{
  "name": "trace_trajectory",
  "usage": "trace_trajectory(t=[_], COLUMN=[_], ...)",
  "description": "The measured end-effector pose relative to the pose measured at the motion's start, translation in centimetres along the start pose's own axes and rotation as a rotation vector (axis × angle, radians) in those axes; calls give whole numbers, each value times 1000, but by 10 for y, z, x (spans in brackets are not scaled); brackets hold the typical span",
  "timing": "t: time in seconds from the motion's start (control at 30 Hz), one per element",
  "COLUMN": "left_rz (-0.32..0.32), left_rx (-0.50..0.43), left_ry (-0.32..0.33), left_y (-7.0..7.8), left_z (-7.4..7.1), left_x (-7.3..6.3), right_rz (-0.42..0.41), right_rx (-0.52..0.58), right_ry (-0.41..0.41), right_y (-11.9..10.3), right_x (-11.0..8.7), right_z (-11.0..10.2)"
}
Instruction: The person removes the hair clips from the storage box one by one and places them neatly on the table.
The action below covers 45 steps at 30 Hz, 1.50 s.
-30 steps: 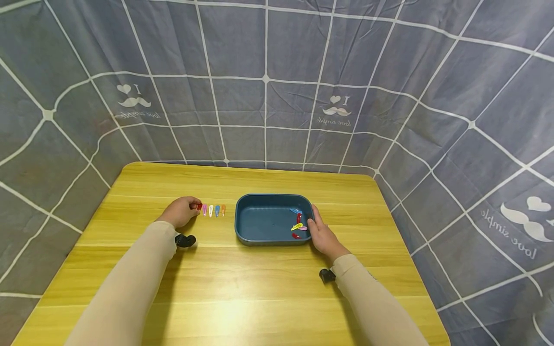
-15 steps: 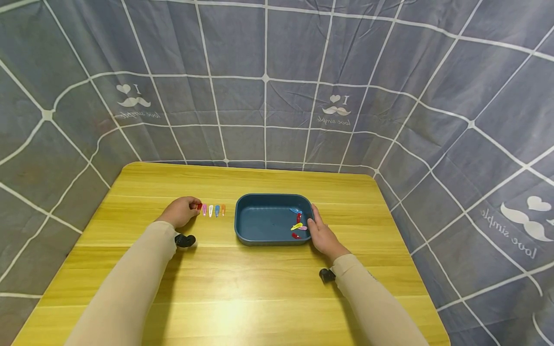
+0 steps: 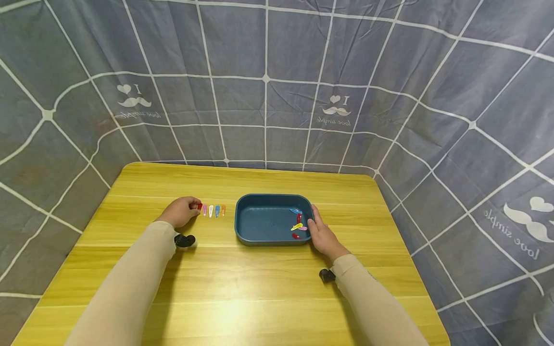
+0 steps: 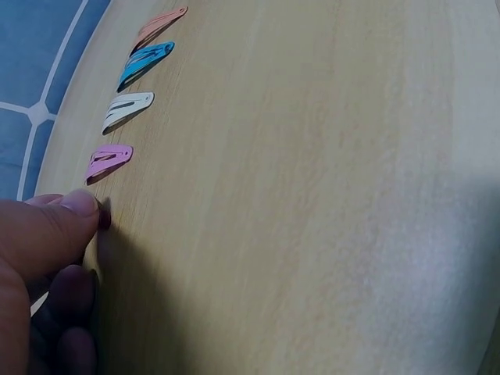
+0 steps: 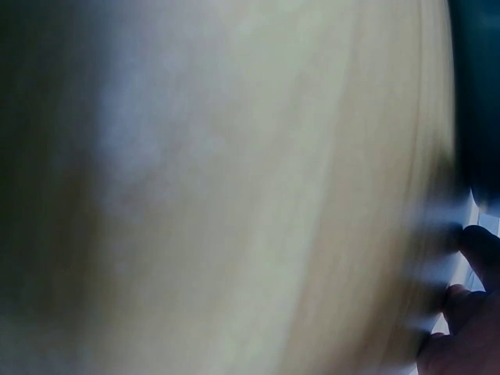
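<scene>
In the head view my left hand [image 3: 181, 211] pinches a red hair clip [image 3: 199, 206] between thumb and fingers at the left end of a row on the table. Beside it lie a pink hair clip [image 3: 205, 210], a white one, a blue one and an orange hair clip [image 3: 223, 210]. The left wrist view shows the red clip [image 4: 105, 215] mostly hidden by the fingertips. My right hand [image 3: 325, 239] grips the right wall of a dark blue plastic bin [image 3: 248, 230], thumb over the rim. Several loose clips, among them a yellow hair clip [image 3: 296, 226], lie inside at its right end.
The wood-grain table [image 3: 242, 293] ends at a grey checked curtain [image 3: 242, 101] behind and on both sides. Each wrist carries a small black camera [image 3: 185, 240]. The right wrist view is mostly blurred tabletop.
</scene>
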State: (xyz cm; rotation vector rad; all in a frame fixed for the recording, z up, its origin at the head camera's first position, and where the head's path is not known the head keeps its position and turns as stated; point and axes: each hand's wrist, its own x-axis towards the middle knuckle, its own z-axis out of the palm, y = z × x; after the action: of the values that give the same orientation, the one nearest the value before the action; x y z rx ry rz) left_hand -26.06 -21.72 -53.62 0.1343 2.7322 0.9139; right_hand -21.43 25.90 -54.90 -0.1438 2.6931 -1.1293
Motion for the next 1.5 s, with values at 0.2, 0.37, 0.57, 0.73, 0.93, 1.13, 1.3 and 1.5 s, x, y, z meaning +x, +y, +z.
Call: trace_trajectory(t=[0.2,0.37,0.57,0.73,0.93,1.13,1.3,1.5], left_rz=[-12,2,12,22,57,111,162,227], left_rx=[-16,-20,-54,-97,-144,-173,-190,-172], left_ry=[14,42,89,146,175,159,135,80], left_y=[-4,-9,-7,5,35,69,95,122], left_z=[1,1,-6,-16,-22,-19,-12,0], left_x=[2,3,1,1,0,1,0,2], right_rz=[-5,2,18,11,13,4,-1,0], right_rx=[0,6,2,-5,-4,-1,-6,-18], right_ry=[2,5,-4,1,2,5,14,17], right_y=[0,-1,-1,-1,-1,0,0,1], right_x=[-1,-1,-2,-2,-2,-2,-2,-1], right_z=[0,0,1,1,0,0,0,1])
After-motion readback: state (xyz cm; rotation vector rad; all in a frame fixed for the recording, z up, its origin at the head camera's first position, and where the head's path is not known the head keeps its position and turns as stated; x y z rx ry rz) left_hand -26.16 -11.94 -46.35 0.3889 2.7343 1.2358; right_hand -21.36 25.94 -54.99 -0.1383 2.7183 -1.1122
